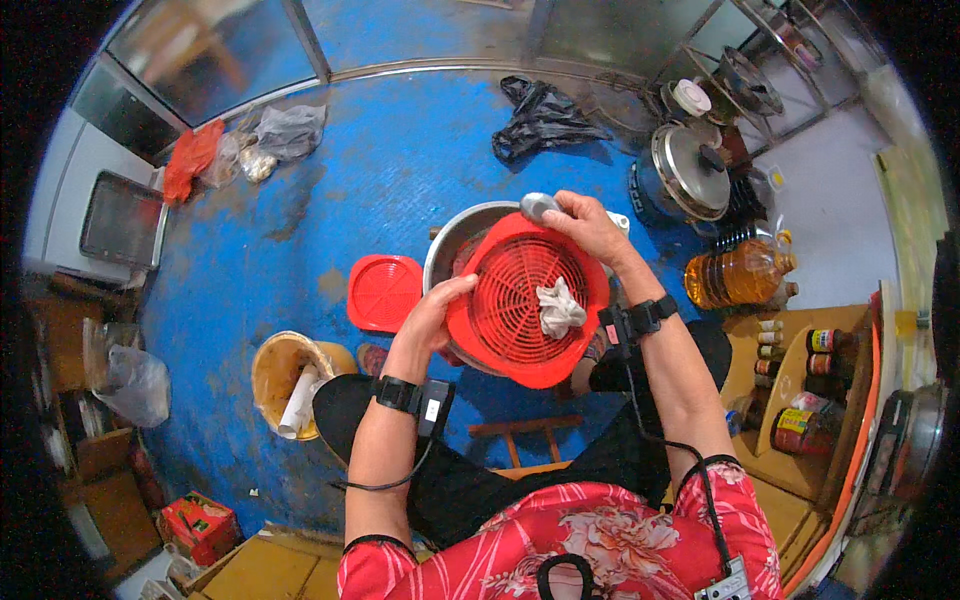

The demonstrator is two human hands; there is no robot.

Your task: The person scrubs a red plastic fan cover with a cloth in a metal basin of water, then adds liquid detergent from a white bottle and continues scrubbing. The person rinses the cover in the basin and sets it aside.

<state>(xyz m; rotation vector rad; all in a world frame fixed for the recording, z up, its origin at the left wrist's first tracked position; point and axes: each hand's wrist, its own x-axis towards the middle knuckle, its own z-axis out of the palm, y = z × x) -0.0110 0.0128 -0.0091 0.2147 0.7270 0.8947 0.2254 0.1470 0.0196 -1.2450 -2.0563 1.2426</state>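
Over a metal basin (456, 234), a round red plastic strainer (495, 300) with a slotted bottom is tilted towards me. My left hand (439, 311) grips its left rim, thumb on top. At the far rim, my right hand (589, 225) has its fingers around a rounded grey object (538, 204), whose kind I cannot tell; whether these fingers also hold the rim is unclear. A crumpled whitish cloth or tissue (561, 307) lies against the strainer's slots. The strainer hides much of the basin and whatever is in it.
Left of the basin, a flat red plastic lid or tray (385, 292) lies on the blue floor. A yellowish bucket (270, 367) holds a white roll. Ahead is a black plastic bag (544, 124). At right stand a lidded pot (690, 172), oil bottles (731, 274) and a shelf with jars (806, 431).
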